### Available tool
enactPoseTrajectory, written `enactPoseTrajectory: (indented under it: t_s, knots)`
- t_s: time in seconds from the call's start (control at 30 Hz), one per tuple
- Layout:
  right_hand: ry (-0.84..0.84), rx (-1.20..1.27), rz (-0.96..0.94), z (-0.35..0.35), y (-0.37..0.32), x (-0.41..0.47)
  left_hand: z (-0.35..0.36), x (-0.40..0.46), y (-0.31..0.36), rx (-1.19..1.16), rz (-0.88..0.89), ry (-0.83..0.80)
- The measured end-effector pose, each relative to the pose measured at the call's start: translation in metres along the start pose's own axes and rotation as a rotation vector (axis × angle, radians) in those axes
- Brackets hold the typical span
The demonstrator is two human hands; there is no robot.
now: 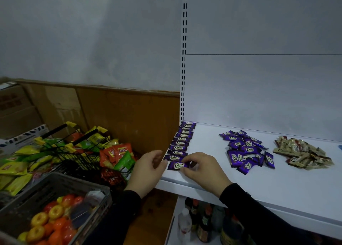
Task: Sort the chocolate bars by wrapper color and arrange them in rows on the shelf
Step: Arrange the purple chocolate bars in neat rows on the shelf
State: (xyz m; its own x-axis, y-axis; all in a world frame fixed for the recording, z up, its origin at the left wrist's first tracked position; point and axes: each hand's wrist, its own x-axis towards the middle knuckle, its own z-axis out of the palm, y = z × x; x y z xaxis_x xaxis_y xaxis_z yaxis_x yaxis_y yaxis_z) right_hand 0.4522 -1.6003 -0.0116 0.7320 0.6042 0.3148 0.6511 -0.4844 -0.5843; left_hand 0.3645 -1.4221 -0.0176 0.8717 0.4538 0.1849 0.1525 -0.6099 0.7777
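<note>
White shelf (212,172) boards run rightward under us. At the near end of the purple row (182,141) along the left edge, we pinch one purple bar (178,165) between both hands (left hand (148,168) at its left end, right hand (203,168) at its right). Loose purple pile (247,149) and gold pile (301,155) lie farther right.

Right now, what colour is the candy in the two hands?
Purple, with a white logo; the head view shows the chocolate bar.

blue item (340,147) cut by right edge, bottle labels (204,226) too dark
</note>
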Motion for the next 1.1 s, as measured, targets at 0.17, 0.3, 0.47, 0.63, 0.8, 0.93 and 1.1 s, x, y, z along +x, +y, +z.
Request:
enactPoseTrajectory:
  t_s: [0.17,0.3,0.47,0.63,0.8,0.93,1.1]
  knots:
    - [-0.044,-0.125,0.009,0.003,-0.004,0.003,0.006,-0.010,-0.016,0.207,0.159,-0.252]
    - [-0.027,-0.124,0.004,0.002,-0.004,0.001,0.008,-0.008,-0.027,0.236,0.122,-0.293]
    - [-0.046,-0.148,-0.007,0.003,-0.011,0.004,0.009,-0.009,-0.026,0.248,0.064,-0.312]
    - [-0.045,-0.156,-0.015,0.009,-0.017,0.007,0.009,-0.009,-0.027,0.253,0.043,-0.333]
    - [-0.026,-0.143,-0.003,0.011,-0.017,0.006,0.009,-0.004,-0.036,0.316,0.072,-0.335]
    - [-0.026,-0.152,-0.005,0.012,-0.018,0.008,0.012,0.002,-0.044,0.372,0.129,-0.293]
    - [-0.019,-0.153,-0.025,0.013,-0.018,0.009,0.005,-0.005,-0.033,0.401,0.076,-0.297]
